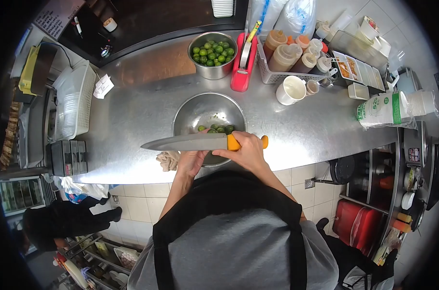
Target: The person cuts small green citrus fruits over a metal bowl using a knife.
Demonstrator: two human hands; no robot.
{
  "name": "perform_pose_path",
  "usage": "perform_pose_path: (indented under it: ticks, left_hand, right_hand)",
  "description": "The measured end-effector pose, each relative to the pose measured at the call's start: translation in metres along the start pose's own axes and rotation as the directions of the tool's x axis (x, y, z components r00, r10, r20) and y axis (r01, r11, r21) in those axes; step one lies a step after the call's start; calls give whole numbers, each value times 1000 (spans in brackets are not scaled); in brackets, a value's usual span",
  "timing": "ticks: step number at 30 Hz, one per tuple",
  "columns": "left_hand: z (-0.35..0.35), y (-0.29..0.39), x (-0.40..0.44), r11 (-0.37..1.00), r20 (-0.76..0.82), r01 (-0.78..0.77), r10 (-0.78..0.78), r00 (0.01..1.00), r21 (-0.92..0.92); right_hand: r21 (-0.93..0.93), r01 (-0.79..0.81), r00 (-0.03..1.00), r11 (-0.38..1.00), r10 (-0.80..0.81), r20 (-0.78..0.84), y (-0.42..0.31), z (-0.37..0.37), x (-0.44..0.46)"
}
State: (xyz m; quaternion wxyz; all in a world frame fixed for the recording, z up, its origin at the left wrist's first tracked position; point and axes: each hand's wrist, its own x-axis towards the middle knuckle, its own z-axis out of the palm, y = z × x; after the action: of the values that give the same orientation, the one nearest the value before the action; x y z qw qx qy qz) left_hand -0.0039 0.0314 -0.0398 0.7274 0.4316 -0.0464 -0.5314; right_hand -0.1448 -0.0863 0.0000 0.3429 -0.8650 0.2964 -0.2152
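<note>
A large knife (pixel 188 142) with an orange handle lies level across the front of a wide steel bowl (pixel 188 112), its blade toward the left. My right hand (pixel 247 152) is closed round the handle. Beneath the blade, my left hand (pixel 193 160) is partly covered by it; whatever its fingers hold is hidden. Several green citrus fruits (pixel 222 129) rest inside the bowl, just beyond the knife. Farther back, a steel pot (pixel 213 72) is full of whole green citrus fruits (pixel 211 53). A crumpled cloth (pixel 168 161) is left of my left hand.
Right of the pot stand a red tape dispenser (pixel 241 77), a basket (pixel 277 76) of sauce bottles and a white cup (pixel 291 91). A white basket (pixel 86 99) of lids is on the left. Other people are at lower left and lower right.
</note>
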Motion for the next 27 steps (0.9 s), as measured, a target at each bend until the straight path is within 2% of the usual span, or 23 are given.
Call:
perform_pose_path:
  ticks: [3, 10, 13, 16, 17, 19, 20, 22, 25, 27]
  left_hand:
    - [-3, -1, 1, 1000, 59, 0, 0, 998, -8]
    - [1, 2, -2, 991, 40, -85, 81, 996, 104]
    - [10, 7, -5, 982, 1, -137, 138, 990, 134]
    - [18, 9, -7, 974, -42, -181, 188, 981, 136]
    - [18, 8, -5, 975, -47, -185, 192, 980, 127]
    - [16, 6, -3, 973, -33, -196, 201, 979, 119]
    - [14, 5, -3, 972, -15, -203, 206, 978, 121]
    - [17, 7, -3, 963, 0, -231, 233, 972, 136]
    - [25, 7, -4, 947, -10, -266, 272, 962, 177]
    - [25, 7, -4, 944, -33, -259, 271, 962, 203]
  right_hand:
    - [-2, 23, 1000, 1000, -23, -21, -1, 0, -1]
    - [-15, 22, 1000, 1000, -22, -13, -4, -2, -2]
    - [19, -10, 1000, 1000, 10, -10, -6, 1, -4]
    - [126, -100, 995, 987, 97, 30, -6, 8, -6]
    - [178, -167, 984, 970, 153, 88, -6, 8, -6]
    - [267, -302, 945, 915, 250, 211, -8, 7, -5]
    - [399, -350, 929, 848, 259, 265, -6, 9, -5]
    - [619, -441, 893, 650, 246, 378, 0, 16, -6]
    - [716, -572, 815, 401, 180, 550, 6, 15, -5]
    - [695, -561, 822, 449, 203, 532, 10, 15, -4]
